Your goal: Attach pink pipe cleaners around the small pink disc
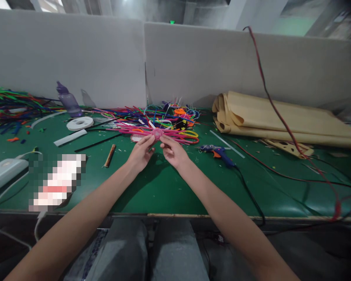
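Note:
A small round pink piece [157,134] is held between both hands above the green table. My left hand [142,153] pinches its left side with thumb and forefinger. On its right side, the fingertips of my right hand [173,150] close on the same piece. Long pink fuzzy stems [125,129] spread out behind and to both sides of it; whether they are joined to the piece is hard to tell. A yellow loop [193,135] lies just right of the fingers, near a heap of coloured stems [163,113].
A blue glue gun [219,154] with a black cable lies to the right, before rolled brown paper [280,117]. On the left are a purple bottle [68,102], a white spool [80,123], a brown stick [109,156], a blurred flat object [58,181] and a white power strip [7,171].

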`<state>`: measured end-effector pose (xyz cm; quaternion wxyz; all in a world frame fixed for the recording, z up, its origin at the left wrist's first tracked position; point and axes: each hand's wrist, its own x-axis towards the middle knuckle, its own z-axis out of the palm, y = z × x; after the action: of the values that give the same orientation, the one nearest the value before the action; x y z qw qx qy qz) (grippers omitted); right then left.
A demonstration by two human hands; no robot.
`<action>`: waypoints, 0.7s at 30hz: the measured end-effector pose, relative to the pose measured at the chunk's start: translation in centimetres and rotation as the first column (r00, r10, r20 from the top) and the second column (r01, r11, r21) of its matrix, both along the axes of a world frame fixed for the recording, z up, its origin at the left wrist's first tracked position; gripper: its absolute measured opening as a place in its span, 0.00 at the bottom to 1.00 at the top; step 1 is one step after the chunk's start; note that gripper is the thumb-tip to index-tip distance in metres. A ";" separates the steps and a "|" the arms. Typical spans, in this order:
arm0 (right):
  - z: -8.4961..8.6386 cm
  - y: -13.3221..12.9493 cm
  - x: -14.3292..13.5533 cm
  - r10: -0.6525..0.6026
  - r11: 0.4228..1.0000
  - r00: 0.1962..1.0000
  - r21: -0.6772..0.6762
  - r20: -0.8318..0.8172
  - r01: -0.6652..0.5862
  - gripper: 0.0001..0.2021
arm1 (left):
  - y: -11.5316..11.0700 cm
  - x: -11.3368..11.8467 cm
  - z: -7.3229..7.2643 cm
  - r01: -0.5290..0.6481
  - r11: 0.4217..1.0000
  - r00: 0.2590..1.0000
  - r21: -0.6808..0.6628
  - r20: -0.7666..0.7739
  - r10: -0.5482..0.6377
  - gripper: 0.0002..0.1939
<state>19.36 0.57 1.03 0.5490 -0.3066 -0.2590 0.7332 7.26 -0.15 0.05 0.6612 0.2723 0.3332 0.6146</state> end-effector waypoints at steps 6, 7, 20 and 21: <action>0.0 -0.2 -0.3 0.011 0.995 0.999 0.102 0.036 -0.015 0.04 | 0.1 0.1 -0.2 -0.012 0.999 1.000 0.047 0.022 0.011 0.11; 0.0 -0.3 -0.3 -0.001 0.995 1.000 0.097 0.028 -0.002 0.04 | 0.1 0.1 -0.2 -0.012 0.999 1.000 0.045 0.021 0.011 0.11; 0.4 -0.2 -0.2 -0.045 0.999 0.997 -0.030 -0.056 0.043 0.05 | 0.0 0.0 -0.3 -0.005 0.997 0.999 0.082 -0.034 0.008 0.10; 0.5 -0.2 -0.1 -0.040 0.999 0.997 -0.031 -0.059 0.038 0.06 | 0.0 0.0 -0.3 0.002 0.996 0.999 0.090 -0.034 0.001 0.10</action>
<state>19.24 0.33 1.57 0.5661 -0.2980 -0.2255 0.7348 7.27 -0.12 -0.24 0.6425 0.3123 0.3164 0.6241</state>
